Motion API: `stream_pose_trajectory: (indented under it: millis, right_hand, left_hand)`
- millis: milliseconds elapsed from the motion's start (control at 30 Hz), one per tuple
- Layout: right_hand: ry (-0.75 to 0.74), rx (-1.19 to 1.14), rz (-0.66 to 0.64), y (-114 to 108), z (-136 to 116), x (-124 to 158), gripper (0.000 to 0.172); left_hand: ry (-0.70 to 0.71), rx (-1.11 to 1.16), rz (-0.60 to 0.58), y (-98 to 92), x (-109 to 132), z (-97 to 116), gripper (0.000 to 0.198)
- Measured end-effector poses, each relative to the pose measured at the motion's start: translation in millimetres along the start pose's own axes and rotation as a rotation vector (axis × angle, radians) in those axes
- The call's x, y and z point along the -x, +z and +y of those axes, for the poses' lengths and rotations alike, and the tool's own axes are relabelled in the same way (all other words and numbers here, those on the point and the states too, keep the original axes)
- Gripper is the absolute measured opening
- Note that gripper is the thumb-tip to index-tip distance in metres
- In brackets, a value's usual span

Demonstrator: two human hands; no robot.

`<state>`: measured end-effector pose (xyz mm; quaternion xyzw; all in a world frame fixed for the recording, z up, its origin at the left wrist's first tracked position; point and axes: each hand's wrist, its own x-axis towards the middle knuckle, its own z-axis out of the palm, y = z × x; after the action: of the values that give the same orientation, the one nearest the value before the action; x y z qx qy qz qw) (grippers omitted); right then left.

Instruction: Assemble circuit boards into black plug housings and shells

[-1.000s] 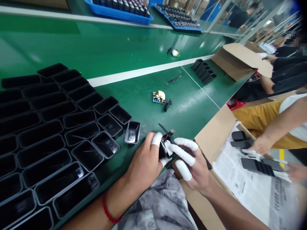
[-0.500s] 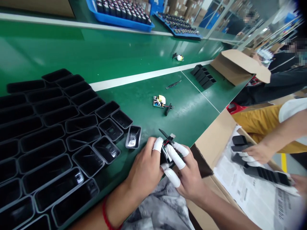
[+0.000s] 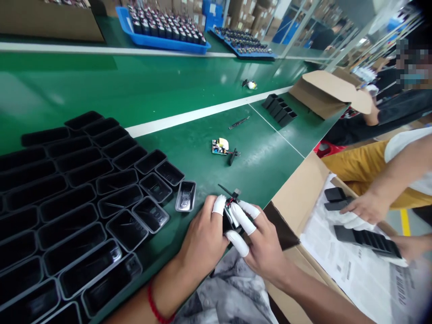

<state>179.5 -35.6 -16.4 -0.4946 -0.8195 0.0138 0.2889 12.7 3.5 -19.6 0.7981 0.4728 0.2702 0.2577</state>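
Note:
My left hand [image 3: 202, 238] is closed around a small black case [image 3: 228, 225] at the table's front edge. White finger cots cover several fingertips. My right hand [image 3: 266, 247] has its covered fingers pressed on a circuit board [image 3: 232, 210] that sits partly in the case's opening. Red wires and a dark end piece [image 3: 233, 195] stick out above the fingers. Much of the board and case is hidden by my hands. Just left of them, a black open case [image 3: 186, 196] stands alone. Ahead lies another circuit board [image 3: 220, 146] wired to a black end piece [image 3: 232, 157].
Rows of black open cases [image 3: 77, 189] cover the left of the green table. Tweezers [image 3: 239, 123], a group of black cases [image 3: 279, 110] and a cardboard box [image 3: 320, 94] lie farther off. At right, a co-worker's hands handle black cases over a lined carton [image 3: 324, 252].
My hands keep their hold, with the right fingers shifting slightly at the circuit board. The view has turned a little. The co-worker's hand has moved over the black cases.

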Motion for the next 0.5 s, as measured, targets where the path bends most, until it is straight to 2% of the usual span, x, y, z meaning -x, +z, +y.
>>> stream_pose_trajectory:
  millis: [167, 233, 300, 367, 433, 500]
  right_hand:
    - [0.050, -0.063, 0.195, 13.1, 2.7, 10.9, 0.071]
    - [0.079, -0.124, 0.218, 18.8, 1.8, 8.2, 0.063]
    - [0.257, -0.316, 0.232, 19.2, -0.9, -1.4, 0.049]
    - [0.560, -0.648, 0.258, 14.8, -5.1, -15.1, 0.037]
    - [0.804, -1.042, 0.298, 9.5, -9.8, -28.8, 0.037]
    - [0.910, -1.376, 0.330, 6.8, -14.1, -38.7, 0.039]
  left_hand:
    - [0.088, 0.030, 0.016, 2.5, 2.9, -4.0, 0.071]
    - [0.099, 0.066, 0.049, 2.7, 2.8, -6.0, 0.070]
    - [0.128, 0.101, 0.112, 1.9, 2.0, -7.4, 0.068]
    - [0.178, 0.129, 0.189, 0.1, 0.6, -7.9, 0.072]
    - [0.222, 0.154, 0.257, -1.8, -1.0, -7.6, 0.073]
    - [0.249, 0.176, 0.300, -3.2, -2.6, -7.2, 0.070]
